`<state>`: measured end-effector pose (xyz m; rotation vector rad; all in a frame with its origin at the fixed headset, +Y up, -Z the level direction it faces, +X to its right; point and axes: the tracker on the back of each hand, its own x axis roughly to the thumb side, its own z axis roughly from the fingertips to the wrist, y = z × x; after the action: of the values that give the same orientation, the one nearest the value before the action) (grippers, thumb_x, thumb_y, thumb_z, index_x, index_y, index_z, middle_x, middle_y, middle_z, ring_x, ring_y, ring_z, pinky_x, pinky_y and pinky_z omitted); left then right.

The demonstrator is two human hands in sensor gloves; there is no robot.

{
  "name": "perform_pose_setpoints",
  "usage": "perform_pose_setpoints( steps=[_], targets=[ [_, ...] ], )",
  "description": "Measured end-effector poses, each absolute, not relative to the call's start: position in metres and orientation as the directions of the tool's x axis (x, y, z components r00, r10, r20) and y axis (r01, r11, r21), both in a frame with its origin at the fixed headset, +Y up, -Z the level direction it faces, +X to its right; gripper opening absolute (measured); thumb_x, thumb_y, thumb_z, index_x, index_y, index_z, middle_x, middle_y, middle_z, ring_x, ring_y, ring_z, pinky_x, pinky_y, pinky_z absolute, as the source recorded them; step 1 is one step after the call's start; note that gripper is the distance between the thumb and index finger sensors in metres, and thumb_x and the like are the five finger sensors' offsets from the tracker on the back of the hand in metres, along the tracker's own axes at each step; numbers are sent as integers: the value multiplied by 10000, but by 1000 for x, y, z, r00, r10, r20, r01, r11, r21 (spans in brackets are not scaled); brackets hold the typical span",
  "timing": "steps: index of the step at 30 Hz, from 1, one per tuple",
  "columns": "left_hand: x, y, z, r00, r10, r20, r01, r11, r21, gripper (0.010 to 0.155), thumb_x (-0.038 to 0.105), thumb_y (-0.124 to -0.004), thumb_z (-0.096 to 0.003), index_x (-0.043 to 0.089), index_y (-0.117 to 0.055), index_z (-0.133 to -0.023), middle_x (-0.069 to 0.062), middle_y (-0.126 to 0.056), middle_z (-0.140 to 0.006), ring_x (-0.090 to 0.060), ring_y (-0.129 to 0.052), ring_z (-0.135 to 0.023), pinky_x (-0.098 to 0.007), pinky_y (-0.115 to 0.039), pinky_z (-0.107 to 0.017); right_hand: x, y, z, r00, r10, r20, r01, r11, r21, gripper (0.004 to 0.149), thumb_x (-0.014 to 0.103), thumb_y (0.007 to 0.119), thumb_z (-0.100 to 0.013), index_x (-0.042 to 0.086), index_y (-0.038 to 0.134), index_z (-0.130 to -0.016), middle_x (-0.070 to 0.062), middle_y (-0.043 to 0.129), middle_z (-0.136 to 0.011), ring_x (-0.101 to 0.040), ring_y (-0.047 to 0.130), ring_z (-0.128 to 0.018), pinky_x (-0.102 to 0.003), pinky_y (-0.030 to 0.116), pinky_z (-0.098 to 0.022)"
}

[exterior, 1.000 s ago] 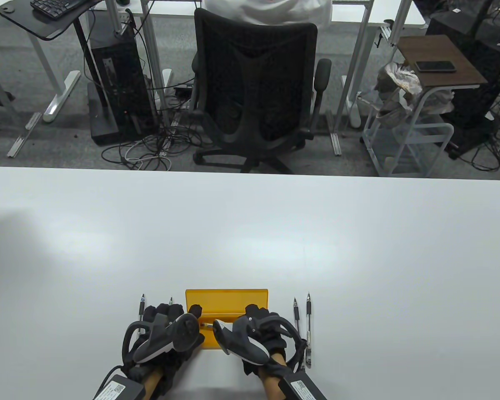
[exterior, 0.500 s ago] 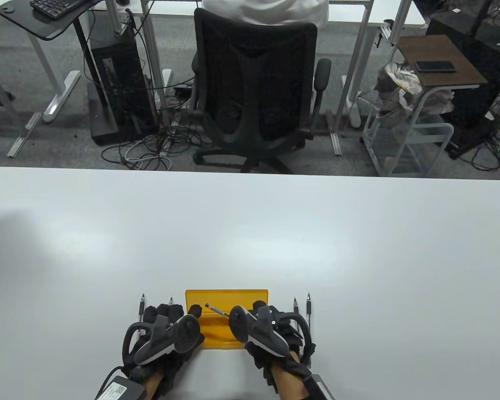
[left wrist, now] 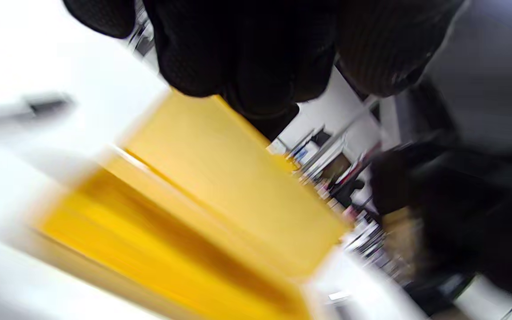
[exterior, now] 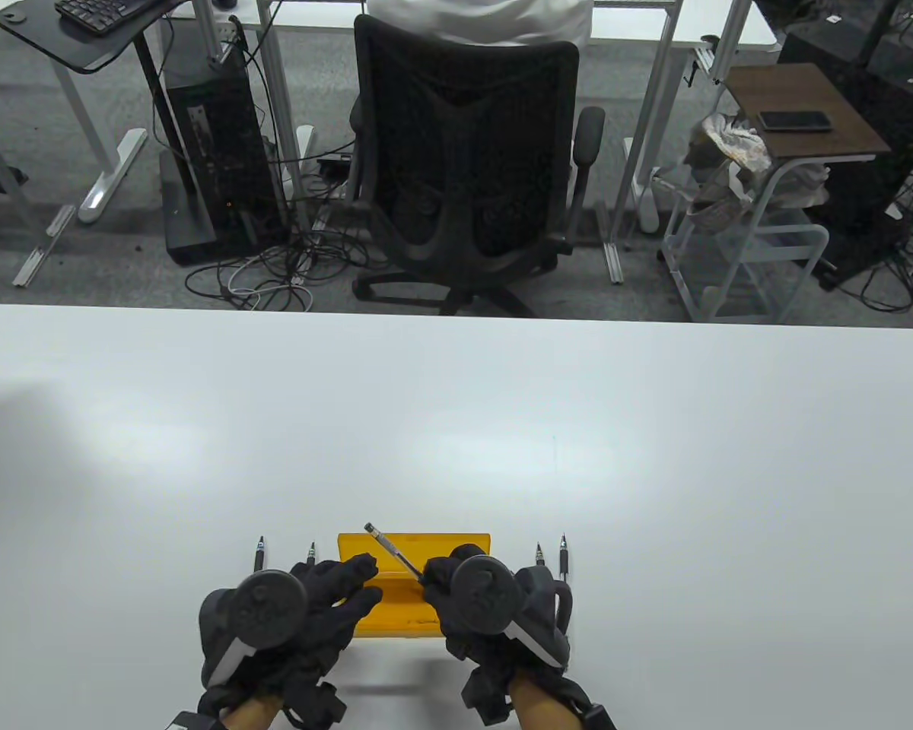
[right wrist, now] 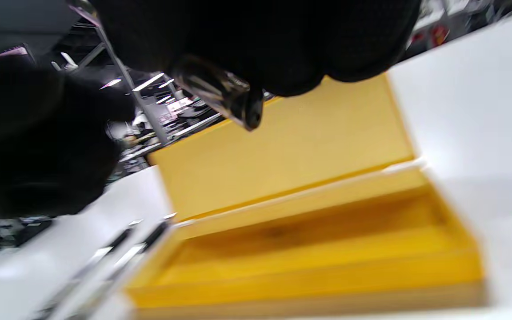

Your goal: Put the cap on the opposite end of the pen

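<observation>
Gripping pen (exterior: 392,550) in closed right hand (exterior: 478,601), tip pointing toward 11 o'clock over yellow box (exterior: 407,617); left hand (exterior: 297,608) resting open-fingered at box's 9 o'clock.

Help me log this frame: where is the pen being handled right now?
In the table view, the pen is gripped by the right hand, slanting up-left over the open yellow box near the table's front edge.

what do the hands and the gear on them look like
Both the left hand and right hand wear black mesh-textured gloves. A dark grey tracker with a round disc face is strapped to the back of each: left tracker, right tracker, each with a pale stripe along the handle. Bare skin shows at the wrists.
</observation>
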<state>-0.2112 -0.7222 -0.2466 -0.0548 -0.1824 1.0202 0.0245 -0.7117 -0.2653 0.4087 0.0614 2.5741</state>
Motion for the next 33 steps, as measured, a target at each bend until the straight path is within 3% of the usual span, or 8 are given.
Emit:
perform_pose_setpoints(
  steps=[3,8,17,21,23,25,28,33],
  targets=[
    [-212,-723,-243,250,967,37,-958,253,-135,694,404,-905,-498,177,-630,-1092,-161,-682,-1069,-404,-626,-946,-708,-420,-724,11,-713,-259,-776,549,310,-502,-836,223,431,350,759,-418,201,885,-802,-108,863,-799,-194,932,-561,-450,816,-477],
    [-211,-727,-246,254,965,64,-942,261,-209,492,352,-876,-506,242,-771,-974,-69,-873,-921,-302,-824,-823,-672,-520,-714,9,-711,-258,-740,603,298,-539,-796,275,435,349,748,-421,206,878,-811,-109,863,-811,-204,941,-585,-449,821,-482],
    [-224,-716,-246,155,976,152,-978,173,-114,488,364,-874,-503,256,-794,-972,-49,-928,-870,-237,-888,-752,-643,-535,-741,12,-715,-266,-498,855,141,-710,-496,500,483,307,735,-448,167,736,-910,-107,914,-795,-279,983,-637,-442,846,-449],
    [-231,-720,-248,37,995,94,-993,47,-104,485,366,-861,-520,270,-770,-987,-40,-911,-901,-236,-879,-771,-644,-524,-746,15,-719,-265,-469,877,107,-769,-465,438,476,339,695,-439,139,821,-852,-90,983,-602,-200,1004,-415,-405,861,-342],
    [-227,-717,-248,-17,995,98,-983,1,-186,486,330,-829,-539,247,-712,-1003,-82,-862,-951,-281,-834,-817,-669,-481,-745,17,-716,-264,-488,865,115,-793,-495,356,468,352,683,-433,133,862,-806,-70,994,-509,-164,994,-327,-388,862,-288],
    [-221,-711,-245,65,987,147,-969,98,-228,528,252,-812,-548,225,-573,-1017,-120,-803,-1000,-313,-827,-828,-660,-498,-737,17,-717,-265,-529,837,142,-770,-543,335,466,372,667,-432,141,895,-766,-31,990,-436,-133,985,-265,-370,860,-253],
    [-219,-703,-242,312,917,248,-940,335,-58,556,297,-831,-503,174,-604,-995,-91,-913,-871,-234,-947,-677,-572,-644,-684,15,-721,-264,-543,822,171,-722,-560,407,470,425,627,-433,176,918,-705,12,971,-382,-109,972,-233,-357,857,-240],
    [-224,-708,-247,245,953,176,-965,258,-55,572,312,-830,-506,118,-608,-996,-100,-939,-804,-204,-952,-569,-552,-656,-672,11,-713,-262,-566,797,211,-720,-603,344,453,446,640,-443,185,942,-656,10,975,-357,-117,972,-223,-359,854,-238]
  ],
)
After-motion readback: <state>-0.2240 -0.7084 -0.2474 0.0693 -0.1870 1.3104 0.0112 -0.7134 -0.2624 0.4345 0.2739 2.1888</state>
